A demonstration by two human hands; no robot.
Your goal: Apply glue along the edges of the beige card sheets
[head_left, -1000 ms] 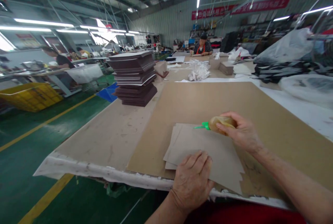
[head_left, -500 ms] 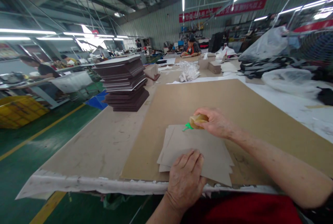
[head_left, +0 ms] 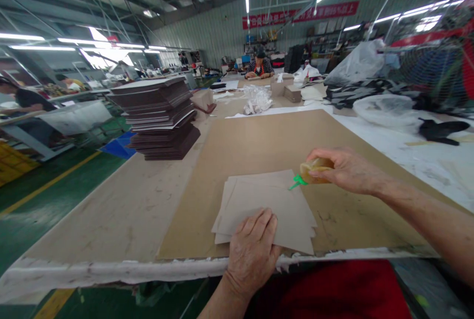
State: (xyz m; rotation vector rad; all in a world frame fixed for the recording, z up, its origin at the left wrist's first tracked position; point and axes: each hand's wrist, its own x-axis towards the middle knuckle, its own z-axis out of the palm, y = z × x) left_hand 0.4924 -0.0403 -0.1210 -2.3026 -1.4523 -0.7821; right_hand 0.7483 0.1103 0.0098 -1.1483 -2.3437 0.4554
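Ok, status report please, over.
Right hand holding squeeze bottle, green nozzle at cardboard sheets' right side. Left hand palm-down on their near edge. Nothing blocking nozzle.

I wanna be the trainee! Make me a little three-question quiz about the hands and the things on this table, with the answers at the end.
1. Pick one: what colour is the nozzle of the squeeze bottle in the person's right hand?
a) red
b) green
c) blue

2. True or false: the person's left hand rests on the greyish sheets.

3. Fill the gap: the tall stack of dark sheets stands to the ____ of the big brown board, as the person sees it.

Key: 1. b; 2. true; 3. left.
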